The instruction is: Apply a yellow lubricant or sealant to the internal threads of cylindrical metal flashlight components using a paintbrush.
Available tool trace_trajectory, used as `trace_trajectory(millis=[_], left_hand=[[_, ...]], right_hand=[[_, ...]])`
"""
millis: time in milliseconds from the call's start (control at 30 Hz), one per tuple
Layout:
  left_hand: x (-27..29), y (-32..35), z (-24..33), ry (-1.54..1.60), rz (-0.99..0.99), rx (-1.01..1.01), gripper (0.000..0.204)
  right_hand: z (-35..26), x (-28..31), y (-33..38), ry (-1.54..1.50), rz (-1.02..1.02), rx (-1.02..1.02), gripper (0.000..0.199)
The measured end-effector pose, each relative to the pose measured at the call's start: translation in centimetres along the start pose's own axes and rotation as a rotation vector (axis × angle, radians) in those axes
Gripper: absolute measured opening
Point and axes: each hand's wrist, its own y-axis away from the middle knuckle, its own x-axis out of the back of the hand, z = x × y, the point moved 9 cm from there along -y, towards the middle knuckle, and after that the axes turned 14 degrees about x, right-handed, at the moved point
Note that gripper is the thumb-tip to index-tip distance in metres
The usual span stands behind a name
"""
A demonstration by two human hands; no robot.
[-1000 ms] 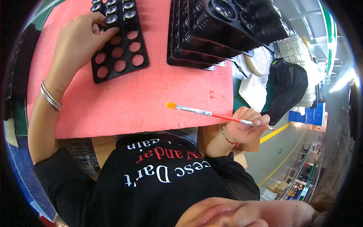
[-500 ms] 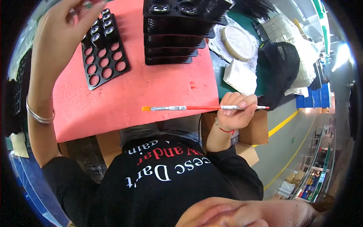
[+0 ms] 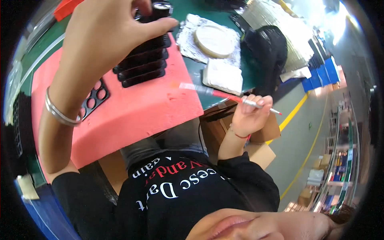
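My right hand (image 3: 252,114) is closed round the handle of a slim paintbrush (image 3: 228,96). The brush is red and silver, blurred, and its bristle end points left over the pink foam mat (image 3: 132,132). At the top, my left hand (image 3: 116,30) reaches over a stack of black plastic trays (image 3: 144,70), thumb stretched out and apart from the bent fingers. Its other fingertips are cut off by the frame's edge. A shiny round part (image 3: 162,5) shows at the top of the stack, beside the thumb. Behind my wrist, a black tray with round holes (image 3: 96,98) is mostly hidden.
Right of the stack, a pale round dish (image 3: 215,41) sits on crinkled white wrapping (image 3: 188,34), with a pad of white wipes (image 3: 223,76) nearer me. A black bag-like bundle (image 3: 272,52) stands beyond. Cardboard boxes (image 3: 260,156) are below the table's edge.
My left hand has moved right, from the holed tray to the tray stack. The view has shifted, so table things sit further left. The brush has tilted, its bristle end now higher.
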Motion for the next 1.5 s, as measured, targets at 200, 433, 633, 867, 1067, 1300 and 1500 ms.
trace_trajectory(millis=[200,433,633,867,1067,1300,1500], left_hand=[[0.5,1.1,0.5,0.054,0.085,-0.083,0.027],[-0.4,8.0,1.4,0.296,-0.187,-0.379,0.039],[-4.3,12.0,-4.5,0.297,-0.472,-0.141,0.036],[-7.1,13.8,-11.1,0.803,-0.704,0.59,0.023],[-7.1,14.1,-12.7,0.826,-0.722,0.726,0.025],[-7.8,14.0,-13.0,0.906,-0.744,0.759,0.025],[-8.0,14.4,-13.3,0.903,-0.746,0.763,0.025]], right_hand=[[-4.1,2.6,-4.5,0.858,0.001,0.454,0.023],[-1.8,1.8,-6.8,1.013,-0.202,0.316,0.018],[-0.3,1.0,-6.9,1.012,-0.256,0.345,0.019],[-1.3,3.3,-6.7,0.852,0.037,0.299,0.023],[1.7,4.3,-3.7,-0.053,0.129,0.021,0.025],[4.4,-4.5,2.8,-0.171,-0.063,-0.134,0.03],[5.4,-5.3,3.9,-0.08,-0.075,-0.118,0.03]])
